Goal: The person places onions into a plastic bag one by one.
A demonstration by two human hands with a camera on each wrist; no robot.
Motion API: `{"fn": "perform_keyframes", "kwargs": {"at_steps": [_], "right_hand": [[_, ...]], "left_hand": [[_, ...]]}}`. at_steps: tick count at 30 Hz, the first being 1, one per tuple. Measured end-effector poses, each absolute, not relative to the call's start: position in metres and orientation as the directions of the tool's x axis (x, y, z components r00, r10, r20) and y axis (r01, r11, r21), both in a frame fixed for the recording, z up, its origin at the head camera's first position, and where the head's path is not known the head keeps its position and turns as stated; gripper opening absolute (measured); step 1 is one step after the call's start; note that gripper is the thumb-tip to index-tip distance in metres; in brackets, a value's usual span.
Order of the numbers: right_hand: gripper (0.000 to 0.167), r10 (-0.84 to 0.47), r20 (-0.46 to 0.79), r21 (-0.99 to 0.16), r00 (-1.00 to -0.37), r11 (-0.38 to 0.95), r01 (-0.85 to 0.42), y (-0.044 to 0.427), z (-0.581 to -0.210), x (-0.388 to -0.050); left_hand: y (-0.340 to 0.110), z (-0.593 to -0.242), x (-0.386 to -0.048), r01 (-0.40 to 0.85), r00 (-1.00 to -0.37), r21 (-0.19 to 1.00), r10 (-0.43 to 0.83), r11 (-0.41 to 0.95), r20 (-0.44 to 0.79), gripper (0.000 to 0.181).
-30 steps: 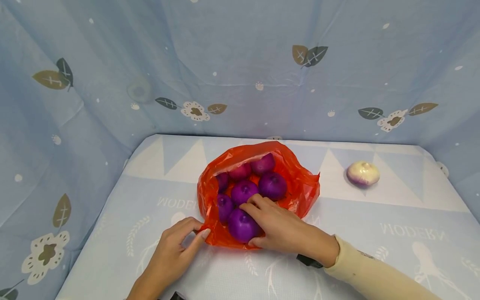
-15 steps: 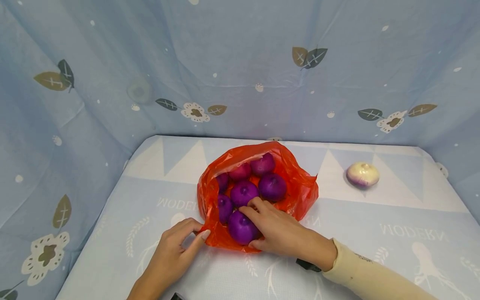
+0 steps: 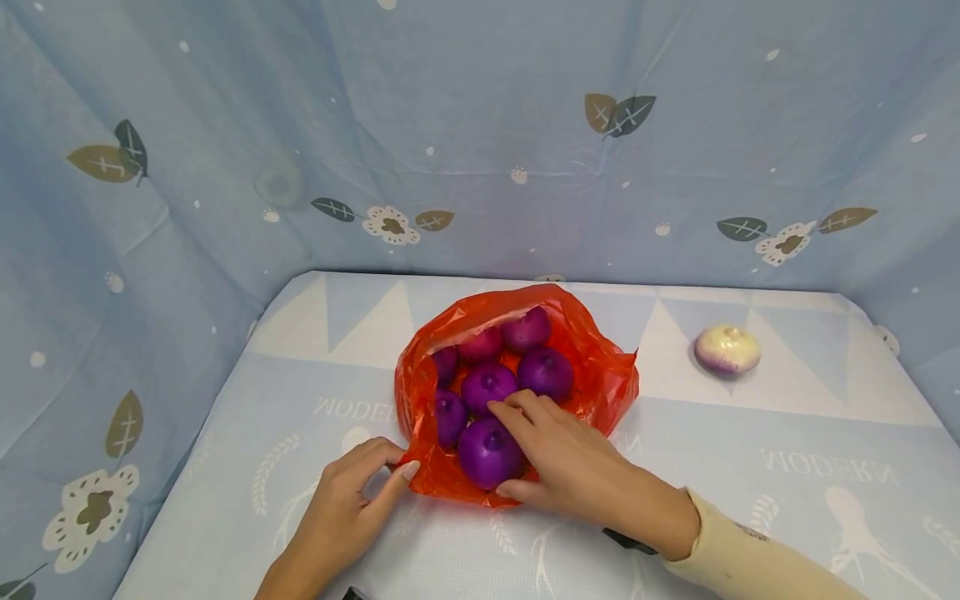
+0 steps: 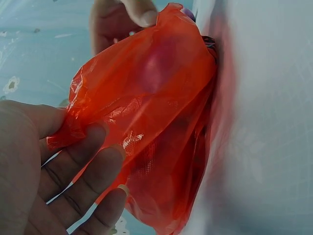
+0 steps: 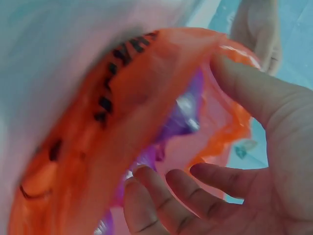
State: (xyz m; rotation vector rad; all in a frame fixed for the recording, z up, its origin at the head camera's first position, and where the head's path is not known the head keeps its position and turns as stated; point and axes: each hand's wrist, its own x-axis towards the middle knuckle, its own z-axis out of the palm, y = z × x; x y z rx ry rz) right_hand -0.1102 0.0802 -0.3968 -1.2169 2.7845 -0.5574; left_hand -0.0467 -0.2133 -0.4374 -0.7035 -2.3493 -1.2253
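An opened red plastic bag lies on the table with several purple onions inside. At its near left corner my left hand pinches the rim between thumb and fingers; the left wrist view shows the bag stretched from that grip. My right hand reaches over the near right side of the opening, beside the nearest onion. In the right wrist view its fingers are loosely bent and spread from the thumb, with no onion between them. The thumb is by the bag's rim.
A pale peeled onion with a purple underside sits alone at the right of the table. The patterned tablecloth covers the tabletop. A blue floral curtain hangs behind and along both sides.
My right hand has shifted slightly right, its fingers drawing a little away from the nearest onion. My left hand keeps its pinch on the bag's rim. The onions stay nearly in place.
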Motion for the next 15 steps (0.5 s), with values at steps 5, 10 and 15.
{"fn": "perform_keyframes", "kwargs": {"at_steps": [5, 10, 15], "right_hand": [[0.085, -0.671, 0.141, -0.36, -0.728, 0.65, -0.669, 0.095, -0.379, -0.104], [0.081, -0.636, 0.221, -0.355, -0.739, 0.654, -0.669, 0.121, -0.362, -0.101], [0.071, -0.599, 0.347, -0.314, -0.721, 0.65, -0.692, 0.152, -0.343, -0.101]], "left_hand": [[-0.213, -0.438, -0.047, 0.602, -0.79, 0.634, 0.247, 0.486, 0.561, 0.031], [-0.213, -0.438, -0.047, 0.595, -0.796, 0.64, 0.245, 0.487, 0.554, 0.03], [-0.212, -0.437, -0.047, 0.58, -0.808, 0.65, 0.242, 0.491, 0.537, 0.029]]}}
